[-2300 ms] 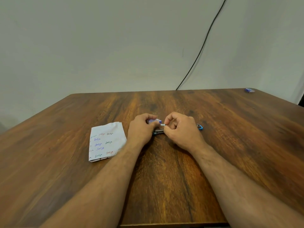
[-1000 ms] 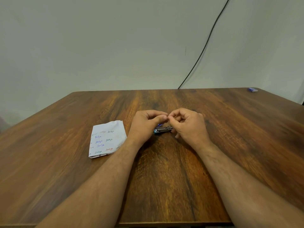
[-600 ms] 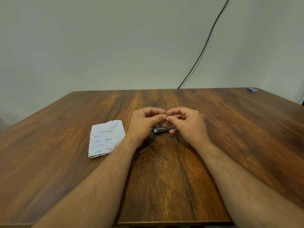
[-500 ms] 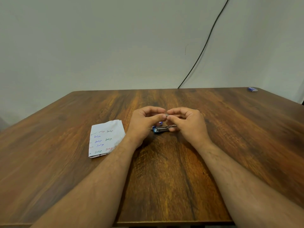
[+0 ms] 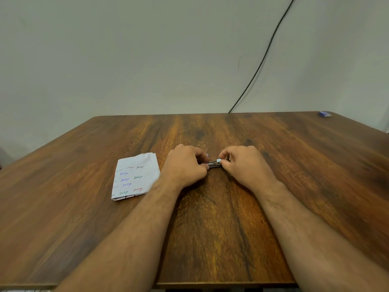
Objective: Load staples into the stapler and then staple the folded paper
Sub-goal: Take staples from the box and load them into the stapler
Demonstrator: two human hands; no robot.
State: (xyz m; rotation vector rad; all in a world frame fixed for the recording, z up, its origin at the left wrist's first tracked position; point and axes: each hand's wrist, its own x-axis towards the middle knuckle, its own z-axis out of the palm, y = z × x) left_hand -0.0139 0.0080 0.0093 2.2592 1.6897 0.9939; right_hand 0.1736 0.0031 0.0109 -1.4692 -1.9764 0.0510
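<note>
Hands meet at the middle of the wooden surface [image 5: 210, 239], and between them lies the small stapler [image 5: 214, 164], its metal channel showing in the gap. Our left hand [image 5: 184, 166] is curled shut over the stapler's left end, a speck of blue plastic peeping past the knuckles; we judge it is there to pin the body down so the tool cannot skate on the smooth wood. Our right hand [image 5: 245, 165] is closed in a pinch at the right end, thumb and forefinger on a pale bit by the rail. Whether that bit is a staple strip or part of the pusher is too small for us to tell. We take this as the loading step, not yet finished.

Folded paper [image 5: 135, 175], scribbled with coloured words, rests flat to the left of our left wrist, just beside it, kept within easy reach for the stapling. At the far right corner sits a small blue box [image 5: 325, 114], well apart from us; it may hold staples. A black cable [image 5: 263, 57] runs down the wall behind.
</note>
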